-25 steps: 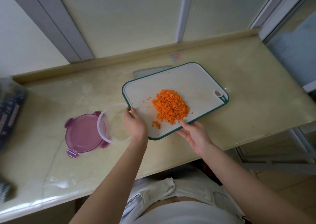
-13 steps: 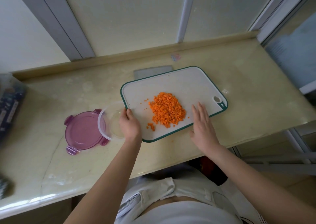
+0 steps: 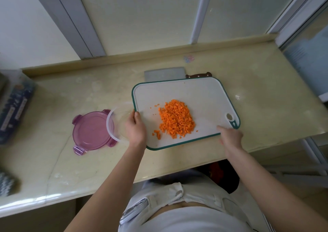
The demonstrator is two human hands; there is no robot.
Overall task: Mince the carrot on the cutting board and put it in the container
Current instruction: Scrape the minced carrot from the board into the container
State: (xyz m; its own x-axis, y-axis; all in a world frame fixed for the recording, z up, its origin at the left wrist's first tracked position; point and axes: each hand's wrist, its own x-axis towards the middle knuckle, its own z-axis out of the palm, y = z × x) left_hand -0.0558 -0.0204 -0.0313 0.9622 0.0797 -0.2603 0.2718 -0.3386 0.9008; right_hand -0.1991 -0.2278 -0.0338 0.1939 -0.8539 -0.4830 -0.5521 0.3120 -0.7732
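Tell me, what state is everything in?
Cutting board: flat on the counter.
Carrot: minced, piled on the board.
Container: open, held beside the board.
Lid: off, lying on the counter.
Knife: lying behind the board.
Left hand: holds the container.
Right hand: blurred, at the board's near edge.

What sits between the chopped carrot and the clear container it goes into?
Only the left hand, gripping the left edge of the cutting board, sits between the minced carrot and the container. The purple lid is off.
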